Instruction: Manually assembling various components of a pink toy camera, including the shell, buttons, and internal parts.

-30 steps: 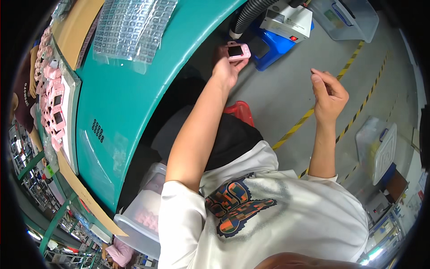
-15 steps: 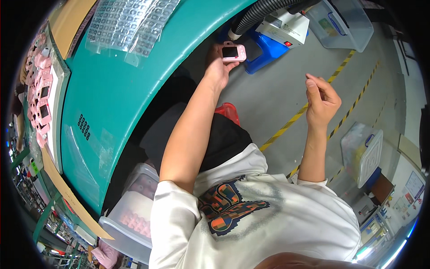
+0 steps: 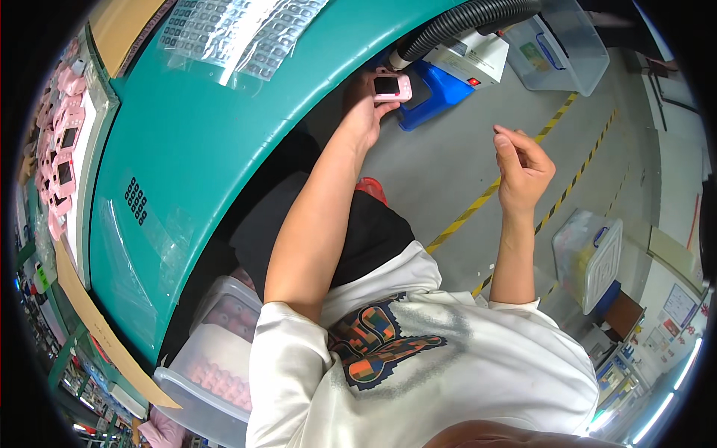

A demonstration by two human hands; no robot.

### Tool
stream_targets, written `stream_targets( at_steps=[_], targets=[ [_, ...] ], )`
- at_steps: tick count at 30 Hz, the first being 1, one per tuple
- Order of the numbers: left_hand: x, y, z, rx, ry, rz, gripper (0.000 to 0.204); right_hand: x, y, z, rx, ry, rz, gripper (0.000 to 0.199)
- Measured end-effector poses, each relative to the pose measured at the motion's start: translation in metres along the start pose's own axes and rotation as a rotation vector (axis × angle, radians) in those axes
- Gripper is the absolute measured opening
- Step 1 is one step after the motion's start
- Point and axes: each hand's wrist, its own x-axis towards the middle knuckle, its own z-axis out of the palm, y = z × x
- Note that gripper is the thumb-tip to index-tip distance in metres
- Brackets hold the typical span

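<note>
My left hand [image 3: 362, 116] grips a small pink digital camera [image 3: 390, 87], its dark screen facing up and a red spot at the screen's lower edge. Just beyond the camera is the pale tip of a black ribbed hose [image 3: 455, 26]; whether they touch I cannot tell. Over the floor to the right, my right hand [image 3: 524, 168] is closed in a pinch, thumb against curled fingers. Anything between those fingertips is too small to make out.
A green-topped table [image 3: 246, 142] curves along my left, bearing a plastic-covered sheet [image 3: 239, 33] and a tray of pink cameras [image 3: 66, 168]. Ahead stand a white box-shaped machine [image 3: 478, 56], a blue stool [image 3: 441, 93] and a clear bin [image 3: 575, 52]. Another bin [image 3: 205, 373] sits near my left elbow.
The whole view has shifted slightly, with the floor things sliding left. My left hand keeps its hold on the camera near the hose tip; my right hand stays pinched.
</note>
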Motion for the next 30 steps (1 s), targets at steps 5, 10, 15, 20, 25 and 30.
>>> stream_targets(
  at_steps=[5,10,15,20,25,30],
  targets=[
    [-0.015,0.004,0.002,-0.02,-0.042,-0.031,0.038,0.001,-0.004,0.004,-0.02,-0.029,-0.01,0.013],
    [-0.064,0.02,0.005,0.02,-0.008,-0.178,0.038,0.011,-0.014,0.017,-0.103,-0.157,-0.114,0.014],
    [-0.149,0.032,0.012,-0.028,-0.085,-0.094,0.041,0.021,-0.04,0.045,-0.22,-0.427,-0.381,0.013],
    [-0.201,0.042,0.007,0.069,-0.177,0.036,0.045,0.024,-0.065,0.06,-0.273,-0.659,-0.687,0.011],
    [-0.227,0.054,0.007,0.255,-0.163,0.138,0.045,0.027,-0.093,0.062,-0.358,-0.768,-0.835,0.01],
    [-0.241,0.061,0.014,0.345,-0.137,0.162,0.046,0.029,-0.111,0.06,-0.39,-0.848,-0.856,0.009]
  ],
)
